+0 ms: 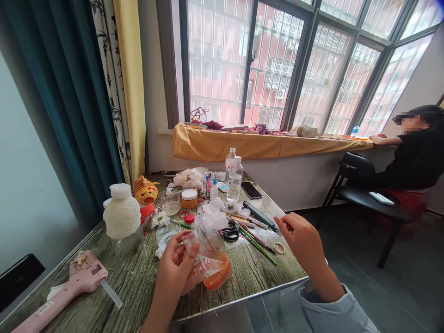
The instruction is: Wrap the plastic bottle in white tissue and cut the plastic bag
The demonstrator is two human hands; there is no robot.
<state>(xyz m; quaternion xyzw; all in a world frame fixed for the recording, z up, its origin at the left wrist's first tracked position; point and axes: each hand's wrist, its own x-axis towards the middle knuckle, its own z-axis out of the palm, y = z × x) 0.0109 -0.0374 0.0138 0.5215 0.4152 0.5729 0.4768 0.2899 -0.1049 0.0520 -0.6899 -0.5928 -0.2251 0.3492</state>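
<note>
My left hand (pixel 175 268) grips a cut clear plastic bottle with an orange label (pixel 210 266), held tilted over the near edge of the wood-grain table (pixel 135 286). My right hand (pixel 301 240) hovers to the right of it, fingers loosely curled, thumb and forefinger pinched near a dark flat tool (pixel 260 215); whether it holds anything small I cannot tell. Black scissors (pixel 229 232) and green sticks (pixel 258 245) lie between the two hands.
A pink glue gun (pixel 65 286) lies at the near left. A white yarn-wrapped bottle (pixel 122 215), water bottles (pixel 234 178), a phone (pixel 251 189), jars and tissue crowd the table. Another person (pixel 412 148) sits at the right by a black bench (pixel 371 199).
</note>
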